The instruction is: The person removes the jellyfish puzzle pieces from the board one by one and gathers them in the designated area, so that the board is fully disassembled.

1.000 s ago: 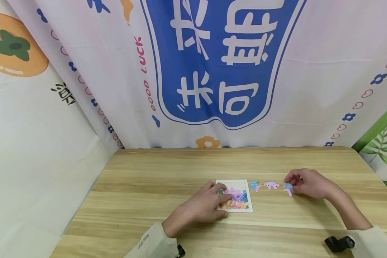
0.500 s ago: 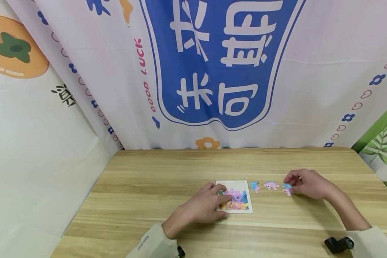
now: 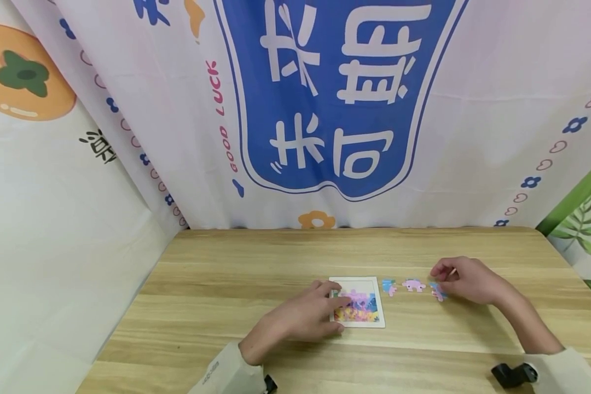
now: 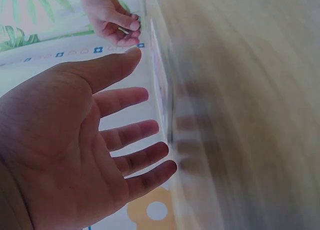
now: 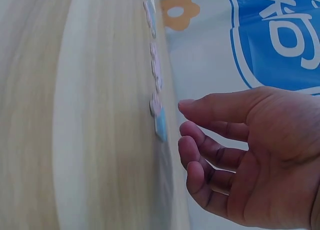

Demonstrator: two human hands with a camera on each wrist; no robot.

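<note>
A partly filled jigsaw puzzle tray (image 3: pixel 381 313) with a white border lies on the table, its lower part showing a pink, blue and yellow picture. My left hand (image 3: pixel 312 311) is over the tray's left side; in the left wrist view its fingers (image 4: pixel 132 135) are spread and nearly straight, holding nothing. To the tray's right lie a blue-and-pink puzzle piece (image 3: pixel 388 286), a pink piece (image 3: pixel 414 284) and another blue-and-pink piece (image 3: pixel 438 291) in a row. My right hand (image 3: pixel 465 279) is beside the rightmost piece, fingers loosely bent; the right wrist view shows a gap between fingertips and that piece.
The wooden table (image 3: pixel 236 262) reaches back to a printed curtain (image 3: pixel 473 164) with a blue panel. A white cloth (image 3: pixel 54 246) hangs along the left. Black wrist devices (image 3: pixel 514 375) sit at the cuffs.
My left hand has drawn back slightly left from the tray. My right fingers have come off the rightmost piece, which has turned a little.
</note>
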